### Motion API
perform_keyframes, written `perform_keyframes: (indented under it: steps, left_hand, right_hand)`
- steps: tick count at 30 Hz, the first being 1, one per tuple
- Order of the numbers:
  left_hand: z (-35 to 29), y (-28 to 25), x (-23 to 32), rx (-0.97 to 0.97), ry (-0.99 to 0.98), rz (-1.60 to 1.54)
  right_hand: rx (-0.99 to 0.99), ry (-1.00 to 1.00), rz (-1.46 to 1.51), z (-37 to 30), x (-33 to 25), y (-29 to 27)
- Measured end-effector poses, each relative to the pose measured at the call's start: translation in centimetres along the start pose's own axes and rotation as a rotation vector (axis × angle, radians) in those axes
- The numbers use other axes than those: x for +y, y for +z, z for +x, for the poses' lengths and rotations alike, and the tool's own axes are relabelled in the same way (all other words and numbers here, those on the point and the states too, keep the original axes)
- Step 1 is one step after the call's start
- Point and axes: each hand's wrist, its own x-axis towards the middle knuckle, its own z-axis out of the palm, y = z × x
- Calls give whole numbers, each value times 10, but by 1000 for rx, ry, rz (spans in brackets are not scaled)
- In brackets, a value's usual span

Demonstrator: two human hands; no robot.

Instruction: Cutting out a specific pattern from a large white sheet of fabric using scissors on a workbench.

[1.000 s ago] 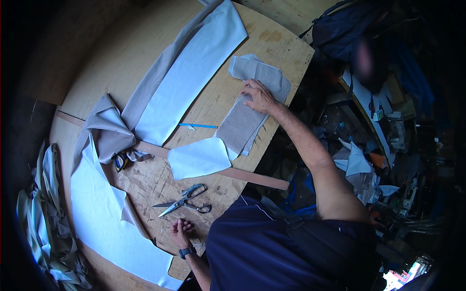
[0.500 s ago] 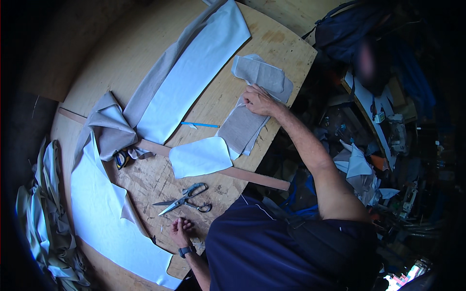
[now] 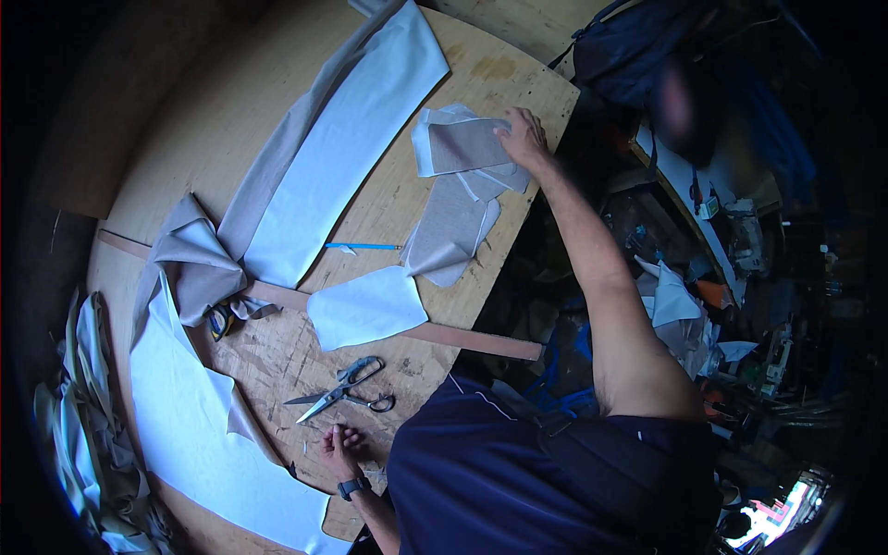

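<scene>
My right hand point(image 3: 524, 139) is at the far end of the table, its thumb and fingers at the right corner of a grey-brown fabric piece point(image 3: 465, 146) with a white underside. That piece lies on a small pile of cut fabric. Nearer to me is a second pile of grey pieces point(image 3: 449, 227), its top piece creased at the near corner. A white-faced fabric piece point(image 3: 367, 307) lies beside it. My left hand point(image 3: 339, 450) rests near the table's front edge, empty, fingers loosely bent and apart. Just beyond it lie large metal scissors point(image 3: 344, 390), blades apart.
A long white-and-grey cloth point(image 3: 347, 153) and a large white cut panel point(image 3: 213, 444) cover parts of the wooden table point(image 3: 499, 69). A flat brown strip point(image 3: 481, 342) crosses it, near a blue pencil point(image 3: 365, 246) and tape measure point(image 3: 220, 321). Bunched cloth point(image 3: 88, 416) hangs at left.
My right hand has moved away from me, from the nearer pile to the farther one, and a grey fabric piece now lies there. The near pile's top is rumpled. My left hand stays by the scissors.
</scene>
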Motion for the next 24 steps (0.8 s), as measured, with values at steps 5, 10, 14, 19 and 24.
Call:
perform_keyframes:
  steps: [5,10,14,19,24]
  left_hand:
    - [0,8,3,4,11,12]
    - [1,7,0,-4,8,19]
    - [2,6,-1,-10,21,9]
    - [5,7,1,4,1,30]
    - [-2,2,-5,41,46,-19]
  right_hand:
    - [-662,-191,366,-95,-87,-30]
    - [-575,-319,272,-153,-110,-11]
    - [-572,-287,274,-152,-112,-8]
    - [-548,-370,293,-151,-135,-8]
    - [-563,-458,222,-165,-177,8]
